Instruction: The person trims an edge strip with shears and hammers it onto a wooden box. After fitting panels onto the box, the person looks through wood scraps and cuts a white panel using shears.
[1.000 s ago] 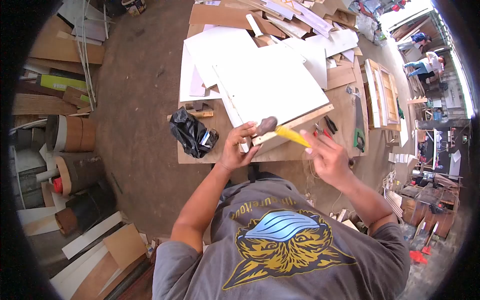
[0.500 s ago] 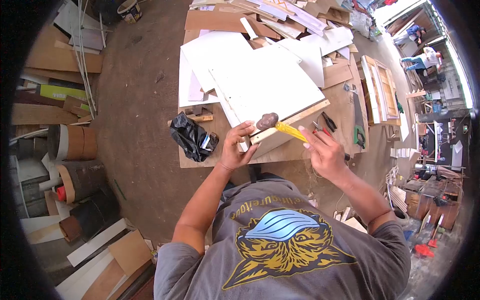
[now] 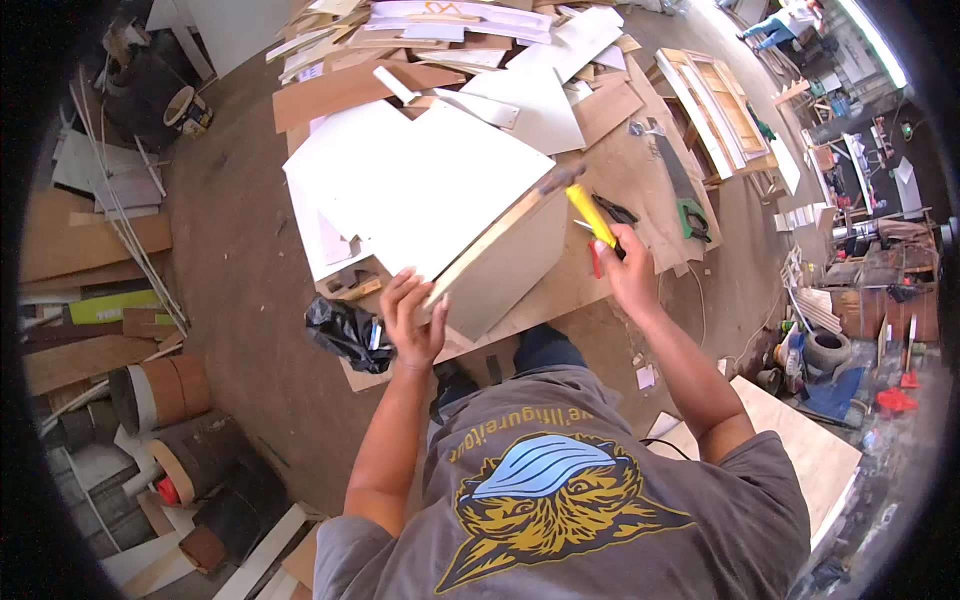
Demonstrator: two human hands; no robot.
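In my right hand (image 3: pixel 632 268) is a hammer (image 3: pixel 588 212) with a yellow handle and a dark head. Its head is over the far right corner of a white wooden box (image 3: pixel 462 160), at the end of the bare wood edge; whether it touches is unclear. At the near left corner of that box, my left hand (image 3: pixel 414 322) grips the edge, thumb on the near side and fingers on the top. The box sits on a wooden worktable (image 3: pixel 655 245), its plain side panel facing me. Close to my left hand lies a black plastic bag (image 3: pixel 345 335).
Pliers with red handles (image 3: pixel 597 258) and a green-handled saw (image 3: pixel 690 218) lie on the table's right. Offcut boards (image 3: pixel 400 50) are piled at its far end. Rolled sheets (image 3: pixel 160 395) stand on the left. A wooden frame (image 3: pixel 720 110) is beyond the table.
The hammer has moved from beside my left hand to the box's far right corner. The box now sits more turned in view, with more side panel showing. My left hand still grips its corner.
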